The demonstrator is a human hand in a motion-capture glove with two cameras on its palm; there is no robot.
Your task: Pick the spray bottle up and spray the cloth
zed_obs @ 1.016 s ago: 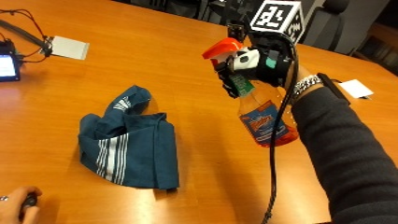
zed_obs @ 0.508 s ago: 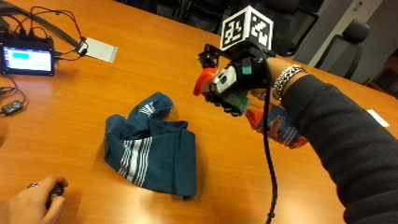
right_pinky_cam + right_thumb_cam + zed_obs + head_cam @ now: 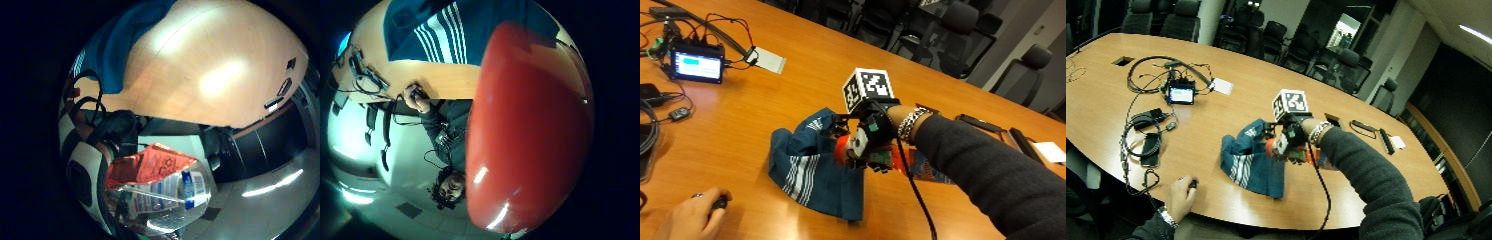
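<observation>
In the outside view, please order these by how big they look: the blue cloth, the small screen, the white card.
1. Cloth, clearly the largest.
2. Screen.
3. Card, only slightly smaller than the screen.
The screen and card lie farther from the camera than the cloth, so they may look smaller than they really are.

the gloved right hand (image 3: 869,142) covers most of the clear plastic spray bottle with the orange head and red-blue label (image 3: 923,169), so only a sliver of orange and part of the label show in the outside view, and the nozzle tip cannot be seen. in the thumb side palm view the orange head (image 3: 530,130) fills the frame and hides much of the crumpled dark blue cloth with white stripes (image 3: 445,30). print on the label (image 3: 160,192) is too blurred to read.
</observation>
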